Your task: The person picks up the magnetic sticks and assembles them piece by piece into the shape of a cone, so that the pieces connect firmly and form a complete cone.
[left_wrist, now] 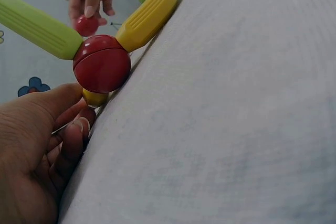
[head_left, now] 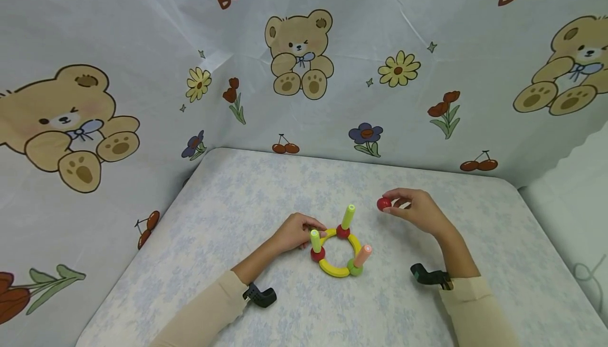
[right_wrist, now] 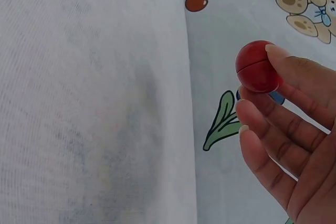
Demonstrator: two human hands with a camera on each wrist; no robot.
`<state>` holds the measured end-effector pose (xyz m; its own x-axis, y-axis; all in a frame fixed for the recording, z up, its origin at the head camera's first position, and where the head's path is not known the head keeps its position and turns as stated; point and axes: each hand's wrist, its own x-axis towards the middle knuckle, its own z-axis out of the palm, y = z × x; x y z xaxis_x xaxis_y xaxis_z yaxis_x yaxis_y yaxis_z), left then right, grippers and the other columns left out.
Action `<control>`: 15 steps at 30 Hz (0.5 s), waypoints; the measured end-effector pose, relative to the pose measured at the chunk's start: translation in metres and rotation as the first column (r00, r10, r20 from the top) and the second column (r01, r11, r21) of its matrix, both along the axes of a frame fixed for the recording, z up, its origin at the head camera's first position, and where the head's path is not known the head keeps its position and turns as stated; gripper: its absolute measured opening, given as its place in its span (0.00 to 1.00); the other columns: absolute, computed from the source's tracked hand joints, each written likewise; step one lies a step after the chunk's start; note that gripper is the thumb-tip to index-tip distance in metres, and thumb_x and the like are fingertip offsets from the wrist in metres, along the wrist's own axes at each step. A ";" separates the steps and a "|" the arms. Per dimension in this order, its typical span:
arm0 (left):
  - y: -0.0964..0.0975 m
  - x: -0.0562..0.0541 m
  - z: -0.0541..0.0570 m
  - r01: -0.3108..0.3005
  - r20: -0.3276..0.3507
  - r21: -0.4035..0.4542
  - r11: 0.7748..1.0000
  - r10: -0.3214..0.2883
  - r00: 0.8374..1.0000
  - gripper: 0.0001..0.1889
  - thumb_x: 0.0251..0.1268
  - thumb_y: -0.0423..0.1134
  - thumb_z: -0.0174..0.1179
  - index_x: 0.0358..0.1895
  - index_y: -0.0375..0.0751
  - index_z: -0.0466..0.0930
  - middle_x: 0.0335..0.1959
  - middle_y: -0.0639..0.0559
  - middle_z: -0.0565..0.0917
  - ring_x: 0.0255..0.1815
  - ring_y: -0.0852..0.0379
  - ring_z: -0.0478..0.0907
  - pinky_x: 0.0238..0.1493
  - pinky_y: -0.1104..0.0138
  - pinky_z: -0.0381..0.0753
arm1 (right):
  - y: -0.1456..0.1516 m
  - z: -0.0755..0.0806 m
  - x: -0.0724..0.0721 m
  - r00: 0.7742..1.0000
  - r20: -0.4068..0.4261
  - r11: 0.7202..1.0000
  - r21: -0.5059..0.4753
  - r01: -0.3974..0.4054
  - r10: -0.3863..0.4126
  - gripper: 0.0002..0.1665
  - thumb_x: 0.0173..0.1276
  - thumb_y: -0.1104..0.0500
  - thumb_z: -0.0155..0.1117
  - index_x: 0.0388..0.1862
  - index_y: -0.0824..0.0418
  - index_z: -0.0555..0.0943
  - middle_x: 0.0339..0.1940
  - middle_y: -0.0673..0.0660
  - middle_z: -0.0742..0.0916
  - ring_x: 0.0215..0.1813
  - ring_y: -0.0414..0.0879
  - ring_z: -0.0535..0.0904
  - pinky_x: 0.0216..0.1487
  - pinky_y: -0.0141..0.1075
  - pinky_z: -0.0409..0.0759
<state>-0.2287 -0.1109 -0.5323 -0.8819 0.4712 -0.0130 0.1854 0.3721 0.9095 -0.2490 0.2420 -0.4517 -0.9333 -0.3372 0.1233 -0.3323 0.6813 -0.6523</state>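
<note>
A ring of curved yellow rods (head_left: 334,271) lies on the table, joined by two red balls (head_left: 343,232) and a green ball (head_left: 354,268). Light green sticks (head_left: 349,216) rise from the red balls, and an orange stick (head_left: 363,256) leans up from the green one. My left hand (head_left: 292,232) pinches a yellow rod on the ring's left side, close by a red ball (left_wrist: 102,64). To the right of the ring, my right hand (head_left: 420,212) holds a loose red ball (right_wrist: 258,66) between thumb and fingers, above the table.
The table (head_left: 266,178) has a pale, blue-patterned cover. Behind it and on the left hangs a cloth (head_left: 351,30) printed with bears and flowers. Dark wrist cameras (head_left: 261,295) stick out from both wrists. A thin pale cord (head_left: 589,273) hangs at the far right.
</note>
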 end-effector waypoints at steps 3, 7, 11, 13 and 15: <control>0.000 0.000 0.001 -0.001 -0.003 -0.004 1.000 0.001 1.000 0.09 0.66 0.46 0.70 0.45 0.52 0.91 0.21 0.53 0.85 0.11 0.58 0.71 0.14 0.68 0.72 | -0.006 0.008 0.004 1.000 -0.023 1.000 -0.024 -0.010 0.010 0.22 0.65 0.54 0.76 0.55 0.60 0.86 0.49 0.57 0.88 0.46 0.51 0.82 0.43 0.36 0.83; 0.000 0.001 0.001 -0.005 -0.002 -0.008 1.000 0.005 1.000 0.08 0.66 0.45 0.70 0.46 0.51 0.91 0.21 0.53 0.85 0.11 0.58 0.72 0.14 0.68 0.72 | -0.015 0.017 0.010 0.999 -0.041 0.997 -0.075 -0.017 0.014 0.21 0.65 0.55 0.76 0.55 0.60 0.86 0.48 0.57 0.89 0.46 0.51 0.82 0.42 0.33 0.83; 0.000 0.002 0.002 -0.007 -0.003 -0.012 1.000 0.007 1.000 0.08 0.66 0.45 0.70 0.46 0.51 0.91 0.21 0.53 0.85 0.11 0.58 0.72 0.14 0.68 0.72 | -0.022 0.023 0.014 0.998 -0.057 0.994 -0.110 -0.020 0.014 0.21 0.65 0.57 0.76 0.56 0.60 0.86 0.49 0.57 0.88 0.45 0.50 0.83 0.42 0.32 0.83; 0.000 0.002 0.002 -0.008 -0.004 -0.014 1.000 0.008 1.000 0.08 0.66 0.45 0.70 0.46 0.51 0.91 0.20 0.53 0.85 0.11 0.58 0.72 0.14 0.68 0.72 | -0.026 0.025 0.016 0.998 -0.065 0.993 -0.119 -0.023 0.015 0.21 0.65 0.57 0.76 0.56 0.60 0.86 0.50 0.57 0.88 0.45 0.50 0.83 0.41 0.32 0.83; 0.000 0.002 0.003 -0.008 -0.003 -0.016 1.000 0.008 1.000 0.08 0.66 0.45 0.70 0.46 0.51 0.91 0.20 0.53 0.85 0.11 0.58 0.72 0.14 0.68 0.72 | -0.029 0.026 0.018 0.997 -0.075 0.991 -0.128 -0.026 0.017 0.21 0.65 0.57 0.76 0.56 0.59 0.86 0.50 0.56 0.88 0.45 0.49 0.83 0.41 0.32 0.83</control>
<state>-0.2264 -0.1105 -0.5296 -0.8856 0.4641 -0.0178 0.1854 0.3884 0.9027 -0.2310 0.2134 -0.4255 -0.9129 -0.3341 0.2346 -0.3960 0.5857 -0.7072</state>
